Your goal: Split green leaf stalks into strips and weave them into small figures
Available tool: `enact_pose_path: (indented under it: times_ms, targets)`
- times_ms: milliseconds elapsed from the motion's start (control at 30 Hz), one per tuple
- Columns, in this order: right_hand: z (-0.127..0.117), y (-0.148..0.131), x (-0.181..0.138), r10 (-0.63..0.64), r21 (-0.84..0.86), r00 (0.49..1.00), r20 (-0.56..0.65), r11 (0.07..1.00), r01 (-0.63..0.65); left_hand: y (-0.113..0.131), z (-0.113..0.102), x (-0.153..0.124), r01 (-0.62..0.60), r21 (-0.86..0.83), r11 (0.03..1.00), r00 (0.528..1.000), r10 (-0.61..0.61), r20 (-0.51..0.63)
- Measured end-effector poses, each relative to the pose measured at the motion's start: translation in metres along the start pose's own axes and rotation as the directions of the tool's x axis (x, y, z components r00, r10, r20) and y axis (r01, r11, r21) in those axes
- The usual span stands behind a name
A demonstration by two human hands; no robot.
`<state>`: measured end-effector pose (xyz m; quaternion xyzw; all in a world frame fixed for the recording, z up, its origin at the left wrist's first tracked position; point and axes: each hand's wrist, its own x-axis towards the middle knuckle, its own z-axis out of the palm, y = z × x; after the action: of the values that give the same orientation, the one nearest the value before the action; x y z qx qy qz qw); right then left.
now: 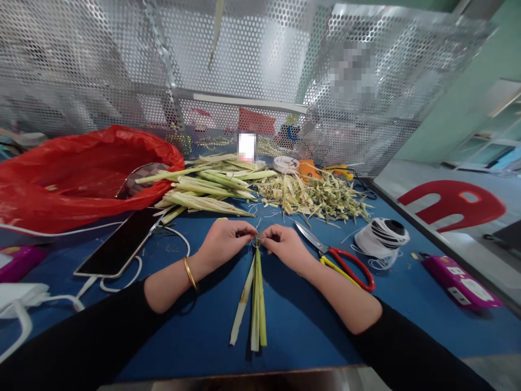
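My left hand (226,239) and my right hand (285,245) meet at the middle of the blue table (301,326), both pinched at the top end of a small bundle of pale green stalks (254,304). The stalks lie pointing toward me. A thin white thread seems to run between my fingers at the bundle's tip. A gold bangle circles my left wrist. Both sleeves are black.
A pile of green stalks (211,187) and a heap of trimmings (317,196) lie behind my hands. Red-handled scissors (337,255) and a thread spool (382,236) sit right. A phone (120,244), red bag (77,174), pink box (459,279), perforated metal screen (244,60) surround.
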<state>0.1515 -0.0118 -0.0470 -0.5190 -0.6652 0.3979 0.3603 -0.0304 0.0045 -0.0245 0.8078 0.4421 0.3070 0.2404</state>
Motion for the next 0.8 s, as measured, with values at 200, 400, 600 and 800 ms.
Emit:
enact_pose_path:
  times_ms: [200,400,600,800]
  targets:
    - [-0.0010,-0.0005,-0.0005,-0.014,0.036,1.000,0.025,0.999,0.013,-0.0075,0.0020,-0.0025,-0.303,0.372,0.877,0.953,0.290,0.090]
    - [-0.0023,-0.0049,-0.0025,-0.133,-0.056,0.991,0.029,0.989,0.135,-0.0052,0.0054,-0.0029,-0.368,0.552,0.748,0.920,0.379,0.100]
    - [-0.0024,-0.0080,0.0000,-0.031,0.182,0.999,0.021,0.983,0.026,-0.0023,0.0078,-0.0026,-0.366,0.504,0.782,0.907,0.421,0.005]
    - [-0.0001,-0.0021,0.0023,-0.006,0.237,0.999,0.052,0.971,-0.007,-0.0037,0.0097,-0.0029,-0.402,0.501,0.766,0.879,0.477,-0.023]
